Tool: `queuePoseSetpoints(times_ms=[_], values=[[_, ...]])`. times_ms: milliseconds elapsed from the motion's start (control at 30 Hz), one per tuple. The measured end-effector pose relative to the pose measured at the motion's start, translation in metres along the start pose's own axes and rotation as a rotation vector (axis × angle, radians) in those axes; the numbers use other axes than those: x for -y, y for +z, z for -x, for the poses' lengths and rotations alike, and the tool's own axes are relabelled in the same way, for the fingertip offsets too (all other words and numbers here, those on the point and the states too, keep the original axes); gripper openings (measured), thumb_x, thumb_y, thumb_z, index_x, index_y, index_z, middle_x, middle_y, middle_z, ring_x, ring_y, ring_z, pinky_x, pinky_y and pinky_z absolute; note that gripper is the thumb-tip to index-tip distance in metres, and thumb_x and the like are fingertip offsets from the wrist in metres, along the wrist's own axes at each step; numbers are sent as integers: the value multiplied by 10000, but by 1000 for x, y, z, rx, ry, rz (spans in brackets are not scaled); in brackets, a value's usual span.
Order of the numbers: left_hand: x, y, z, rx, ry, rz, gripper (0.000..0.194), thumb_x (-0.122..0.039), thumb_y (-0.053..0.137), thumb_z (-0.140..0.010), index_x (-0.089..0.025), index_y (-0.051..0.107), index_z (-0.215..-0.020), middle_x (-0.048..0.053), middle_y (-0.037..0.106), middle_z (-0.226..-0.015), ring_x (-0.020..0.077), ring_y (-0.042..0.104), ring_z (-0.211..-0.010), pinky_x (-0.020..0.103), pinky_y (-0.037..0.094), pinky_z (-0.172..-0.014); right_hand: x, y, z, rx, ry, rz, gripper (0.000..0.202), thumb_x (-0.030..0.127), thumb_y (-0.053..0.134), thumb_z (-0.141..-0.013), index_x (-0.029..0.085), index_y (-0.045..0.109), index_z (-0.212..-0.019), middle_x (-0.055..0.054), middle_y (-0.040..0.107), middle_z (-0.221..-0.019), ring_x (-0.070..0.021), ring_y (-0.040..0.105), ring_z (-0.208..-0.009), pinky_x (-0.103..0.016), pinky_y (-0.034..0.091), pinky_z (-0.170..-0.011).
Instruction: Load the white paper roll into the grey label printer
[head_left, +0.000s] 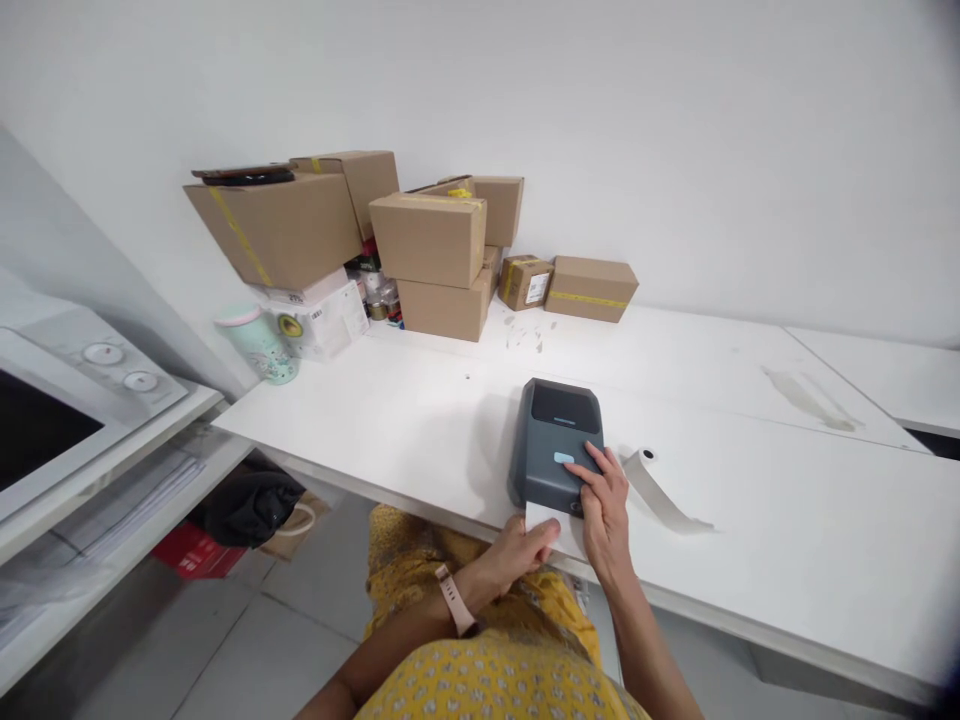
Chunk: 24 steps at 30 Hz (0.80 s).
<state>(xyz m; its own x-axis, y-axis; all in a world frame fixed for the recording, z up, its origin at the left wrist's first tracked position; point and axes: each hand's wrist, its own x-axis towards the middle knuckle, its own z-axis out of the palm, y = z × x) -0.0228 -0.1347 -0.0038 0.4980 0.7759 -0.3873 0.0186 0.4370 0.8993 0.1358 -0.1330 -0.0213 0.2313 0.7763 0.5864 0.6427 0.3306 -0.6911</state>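
Observation:
A dark grey label printer (553, 425) stands near the front edge of the white table, with a pale button on its top. White paper (538, 513) sticks out of its front. My left hand (517, 548), below the printer at the table edge, pinches this paper between thumb and fingers. My right hand (606, 505) lies on the printer's right front corner, fingers stretched out, one fingertip at or beside the pale button. To the right of that hand, a small paper roll (664, 495) with a dark core lies partly unwound.
Cardboard boxes (429, 240) are stacked against the wall at the back left. A mint tumbler (261, 348) stands at the table's left end. Further left, a white microwave (90, 380) sits on a shelf unit. Dried tape marks (814, 400) show on the table at right.

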Motion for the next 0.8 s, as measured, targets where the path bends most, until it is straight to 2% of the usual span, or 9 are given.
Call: queuePoseSetpoints(times_ms=[67, 167, 267, 333, 400, 500, 567, 733, 800], values=[[9, -4, -2, 14, 22, -59, 540, -612, 643, -803, -196, 445, -520, -52, 381, -483, 79, 313, -487, 269, 233, -529, 0, -2, -1, 4, -30, 10, 368, 301, 357, -1041, 303, 702, -1170, -50, 530, -1510, -304, 291, -1532, -636, 279, -1184], [22, -13, -4, 40, 39, -157, 631, -752, 544, -807, -190, 537, -520, -38, 396, -434, 99, 351, -439, 281, 253, -509, 1, -7, -3, 34, -60, 78, 317, 310, 429, -1030, 315, 690, -1209, -44, 530, -1514, -308, 310, -1519, -607, 294, -1176], [27, -24, -4, -27, 50, -136, 730, -856, 455, -785, -181, 583, -538, -19, 442, -447, 118, 408, -449, 283, 308, -520, 5, -11, -5, 61, -77, 160, 320, 333, 451, -1027, 330, 677, -1253, -45, 544, -1503, -309, 340, -1498, -575, 313, -1160], [24, -31, -3, -113, 93, -93, 720, -846, 443, -805, -184, 579, -557, -13, 470, -471, 128, 440, -472, 284, 340, -539, 7, -13, -8, 63, -73, 202, 329, 348, 433, -1033, 337, 679, -1252, -45, 563, -1484, -306, 369, -1480, -567, 311, -1155], [16, -34, -3, -170, 151, -75, 684, -808, 441, -839, -189, 574, -579, -14, 476, -489, 135, 454, -485, 285, 356, -546, 10, -14, -11, 52, -62, 258, 324, 352, 420, -1039, 350, 694, -1212, -33, 594, -1451, -298, 410, -1450, -583, 257, -1176], [7, -36, -5, -201, 190, -79, 636, -757, 439, -875, -196, 574, -606, -19, 471, -505, 140, 456, -494, 285, 360, -541, 12, -13, -15, 31, -73, 341, 299, 348, 431, -1041, 359, 717, -1127, -7, 642, -1398, -284, 447, -1423, -612, 136, -1211], [5, -35, -8, -213, 189, -80, 617, -735, 451, -882, -200, 560, -596, -20, 467, -499, 141, 453, -494, 288, 356, -541, 12, -12, -17, 29, -81, 360, 284, 353, 442, -1040, 350, 723, -1085, 1, 649, -1399, -285, 415, -1456, -616, 99, -1218], [10, -33, -14, -247, 189, -93, 619, -710, 436, -903, -200, 537, -567, -20, 455, -490, 138, 440, -494, 292, 344, -547, 12, -9, -19, 27, -39, 340, 267, 382, 456, -1035, 331, 717, -1053, -1, 629, -1435, -302, 365, -1498, -648, 79, -1215], [11, -33, -12, -286, 217, -111, 592, -676, 439, -924, -199, 542, -588, -21, 464, -514, 138, 446, -514, 291, 363, -567, 10, -10, -18, 59, -20, 266, 245, 405, 482, -1023, 332, 707, -1087, -10, 597, -1470, -308, 348, -1508, -650, 114, -1218]])
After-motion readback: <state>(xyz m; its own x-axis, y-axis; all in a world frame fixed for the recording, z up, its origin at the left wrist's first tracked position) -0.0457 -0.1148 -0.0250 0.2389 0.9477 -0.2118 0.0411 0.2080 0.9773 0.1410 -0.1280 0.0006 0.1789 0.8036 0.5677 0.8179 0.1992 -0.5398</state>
